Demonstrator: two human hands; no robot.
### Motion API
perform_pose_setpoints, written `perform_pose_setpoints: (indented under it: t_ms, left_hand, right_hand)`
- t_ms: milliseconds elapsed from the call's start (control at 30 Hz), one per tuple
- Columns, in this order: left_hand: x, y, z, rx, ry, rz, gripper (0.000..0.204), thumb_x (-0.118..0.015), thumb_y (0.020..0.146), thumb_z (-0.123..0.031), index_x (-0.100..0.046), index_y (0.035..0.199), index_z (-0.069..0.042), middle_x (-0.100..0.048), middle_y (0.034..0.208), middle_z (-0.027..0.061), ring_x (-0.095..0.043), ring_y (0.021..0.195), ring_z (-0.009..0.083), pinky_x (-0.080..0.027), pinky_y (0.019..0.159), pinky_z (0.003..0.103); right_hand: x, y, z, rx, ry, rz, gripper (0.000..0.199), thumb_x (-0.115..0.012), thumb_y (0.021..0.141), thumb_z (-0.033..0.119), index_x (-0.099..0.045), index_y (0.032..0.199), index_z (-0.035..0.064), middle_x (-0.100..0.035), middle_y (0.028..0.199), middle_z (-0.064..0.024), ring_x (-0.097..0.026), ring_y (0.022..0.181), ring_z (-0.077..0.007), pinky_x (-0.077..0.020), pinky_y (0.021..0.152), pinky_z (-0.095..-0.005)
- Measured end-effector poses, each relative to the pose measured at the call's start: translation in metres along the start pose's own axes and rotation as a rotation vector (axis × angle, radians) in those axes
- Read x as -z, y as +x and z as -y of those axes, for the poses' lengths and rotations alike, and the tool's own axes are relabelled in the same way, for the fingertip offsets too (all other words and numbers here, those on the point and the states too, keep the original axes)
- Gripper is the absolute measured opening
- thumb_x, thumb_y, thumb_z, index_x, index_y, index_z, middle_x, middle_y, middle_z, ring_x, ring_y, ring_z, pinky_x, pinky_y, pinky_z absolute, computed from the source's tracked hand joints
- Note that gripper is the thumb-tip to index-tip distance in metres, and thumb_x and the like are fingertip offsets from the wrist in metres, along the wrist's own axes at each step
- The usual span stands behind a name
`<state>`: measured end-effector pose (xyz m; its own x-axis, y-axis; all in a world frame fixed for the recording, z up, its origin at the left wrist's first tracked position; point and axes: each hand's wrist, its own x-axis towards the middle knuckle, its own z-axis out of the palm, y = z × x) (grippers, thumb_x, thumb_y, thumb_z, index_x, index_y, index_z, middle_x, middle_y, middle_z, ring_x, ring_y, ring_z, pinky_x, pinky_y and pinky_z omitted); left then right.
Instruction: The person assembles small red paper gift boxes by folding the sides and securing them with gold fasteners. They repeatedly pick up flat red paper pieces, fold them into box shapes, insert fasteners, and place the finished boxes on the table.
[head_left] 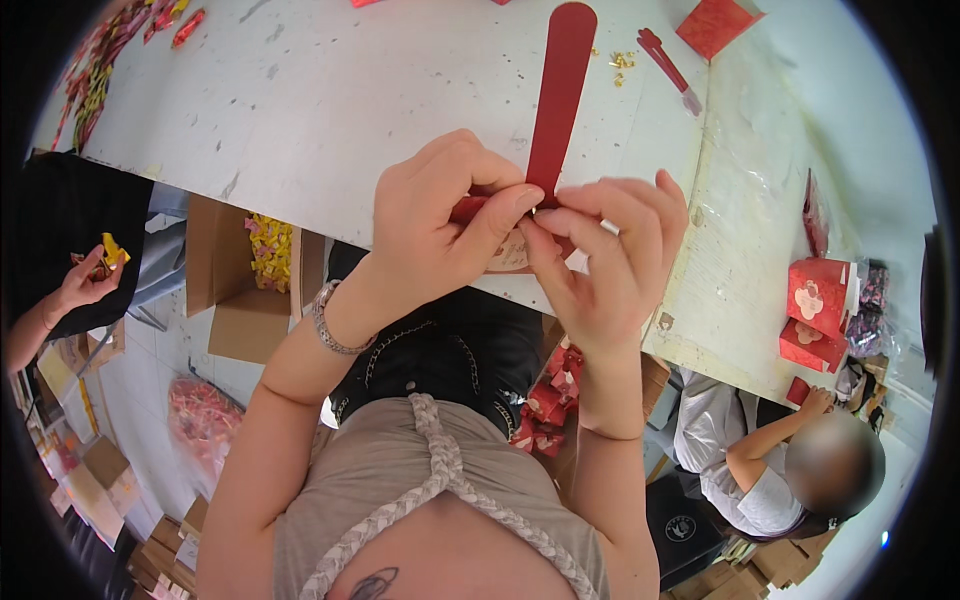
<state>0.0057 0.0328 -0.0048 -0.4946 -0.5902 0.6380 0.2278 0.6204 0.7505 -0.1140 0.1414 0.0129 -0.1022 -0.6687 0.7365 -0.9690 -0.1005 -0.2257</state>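
Note:
Over the near edge of the white table, both my hands meet at a small red card box (508,257) with a pale printed panel. A long, round-ended red strap (562,90) stands up from it, away from me. My left hand (430,215) is closed on the box, its thumb pressed at the strap's base. Between the thumb and fingers of my right hand (612,245) is a tiny shiny metal fastener (534,212), pinched against the box. My fingers cover most of the box.
Small gold fasteners (621,65) and a folded red strap (670,70) lie beyond my right hand. Red boxes (815,300) stand farther right, near a seated person. An open carton (245,310) of yellow packets sits left, by another person. Below the table are more red boxes (548,400).

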Motion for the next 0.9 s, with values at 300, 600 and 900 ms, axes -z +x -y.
perform_pose_setpoints:
  t_ms: [300, 600, 900]
  left_hand:
    - [-0.008, 0.002, 0.003, -0.104, -0.014, 0.021, 0.013, -0.067, 0.073, 0.001, -0.065, 0.085, -0.005, -0.063, 0.079, 0.0069, -0.061, 0.065, 0.0181, -0.049, 0.055, 0.026]
    - [-0.007, 0.002, 0.001, -0.143, -0.009, 0.093, 0.020, -0.068, 0.070, -0.002, -0.070, 0.089, -0.008, -0.064, 0.078, 0.0053, -0.061, 0.068, 0.0183, -0.049, 0.056, 0.027]
    - [-0.006, 0.000, 0.004, -0.147, 0.012, 0.129, 0.012, -0.065, 0.077, 0.000, -0.067, 0.089, -0.003, -0.062, 0.082, 0.0078, -0.059, 0.069, 0.0184, -0.047, 0.061, 0.026]
  right_hand:
    - [0.013, -0.011, -0.015, -0.407, 0.825, 0.020, 0.016, -0.077, 0.066, 0.008, -0.066, 0.077, 0.0068, -0.041, 0.138, -0.0184, -0.030, 0.131, -0.0312, -0.0273, 0.105, -0.0431]
    - [0.002, -0.018, -0.019, -0.544, 0.918, -0.026, 0.012, -0.074, 0.070, 0.007, -0.068, 0.080, 0.0057, -0.036, 0.142, -0.0199, -0.028, 0.135, -0.0284, -0.0220, 0.106, -0.0458]
    - [0.002, -0.019, -0.005, -0.389, 0.511, -0.118, 0.018, -0.080, 0.064, 0.011, -0.071, 0.079, 0.0091, -0.037, 0.139, -0.0203, -0.036, 0.128, -0.0333, -0.0290, 0.103, -0.0431]
